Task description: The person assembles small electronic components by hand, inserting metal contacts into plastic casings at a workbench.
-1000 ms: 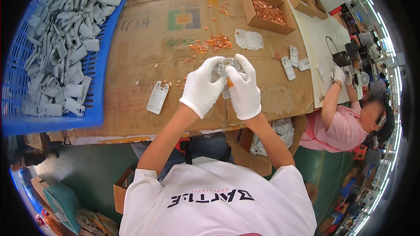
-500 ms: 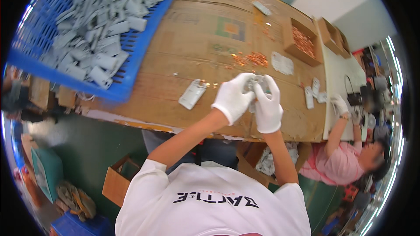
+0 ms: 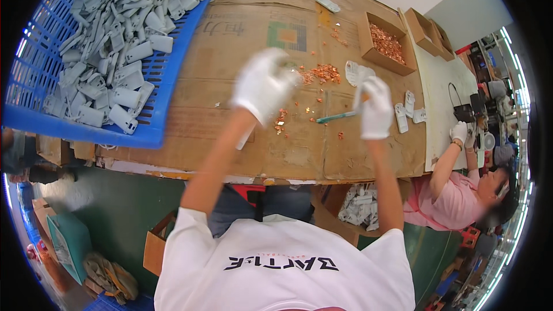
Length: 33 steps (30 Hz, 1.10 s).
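Note:
My left hand (image 3: 266, 87), in a white glove, is smeared by motion over the brown cardboard table cover (image 3: 201, 115), left of a pile of small copper-coloured pieces (image 3: 324, 74). Its fingers cannot be made out. My right hand (image 3: 376, 108), also gloved, is closed around one end of a thin teal tool (image 3: 337, 117), which points left, low over the cardboard. Beyond that hand lie flat white parts (image 3: 352, 72). A white plastic housing (image 3: 244, 139) shows beside my left wrist, mostly covered by the arm. Loose copper pieces (image 3: 280, 122) lie between the hands.
A blue basket (image 3: 164, 89) heaped with pale housings (image 3: 124, 78) stands at the left. A cardboard box (image 3: 397, 67) of copper pieces sits at the far right, with several white housings (image 3: 401, 118) nearer. A co-worker in pink (image 3: 446, 201) sits at the right.
My hands were together over the near part of the table. Now they are apart, the left moved left and away, the right moved to the right. The teal tool shows plainly.

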Each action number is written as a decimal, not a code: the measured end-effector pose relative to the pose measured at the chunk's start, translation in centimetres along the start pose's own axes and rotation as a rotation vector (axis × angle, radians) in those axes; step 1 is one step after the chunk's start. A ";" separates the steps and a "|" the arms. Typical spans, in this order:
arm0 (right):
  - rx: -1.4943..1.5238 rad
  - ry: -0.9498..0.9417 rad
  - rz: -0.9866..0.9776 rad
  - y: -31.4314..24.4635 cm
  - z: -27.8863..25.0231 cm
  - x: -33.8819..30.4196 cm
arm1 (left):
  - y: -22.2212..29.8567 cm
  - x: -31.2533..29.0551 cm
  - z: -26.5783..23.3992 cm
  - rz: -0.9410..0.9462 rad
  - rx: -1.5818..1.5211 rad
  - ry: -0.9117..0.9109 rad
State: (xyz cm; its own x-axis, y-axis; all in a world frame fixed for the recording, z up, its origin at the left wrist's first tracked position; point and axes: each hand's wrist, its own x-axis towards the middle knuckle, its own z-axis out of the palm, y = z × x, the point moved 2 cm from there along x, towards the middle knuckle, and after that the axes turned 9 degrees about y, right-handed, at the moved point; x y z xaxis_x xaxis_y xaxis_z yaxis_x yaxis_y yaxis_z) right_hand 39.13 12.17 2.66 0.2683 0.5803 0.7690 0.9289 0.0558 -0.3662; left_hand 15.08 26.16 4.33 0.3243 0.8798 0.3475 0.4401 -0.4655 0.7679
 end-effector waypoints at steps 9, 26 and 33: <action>-0.742 -0.210 -0.050 16.4 -5.9 3.1 | -20.1 11.0 -16.2 -0.728 1.289 0.626; -0.001 -0.591 -0.336 0.2 9.9 1.8 | -15.3 7.7 -18.9 -0.672 1.217 0.859; 0.308 -0.676 -0.407 -4.9 11.3 1.3 | -19.7 7.0 -16.5 -0.803 0.949 0.504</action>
State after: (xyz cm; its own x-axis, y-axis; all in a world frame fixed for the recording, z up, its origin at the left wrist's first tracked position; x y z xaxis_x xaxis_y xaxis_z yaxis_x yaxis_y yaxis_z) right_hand 32.07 21.82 -0.49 -0.3736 0.8226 0.4286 0.7827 0.5275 -0.3302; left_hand -5.15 43.07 0.51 -0.5477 0.7824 0.2964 0.8349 0.4879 0.2549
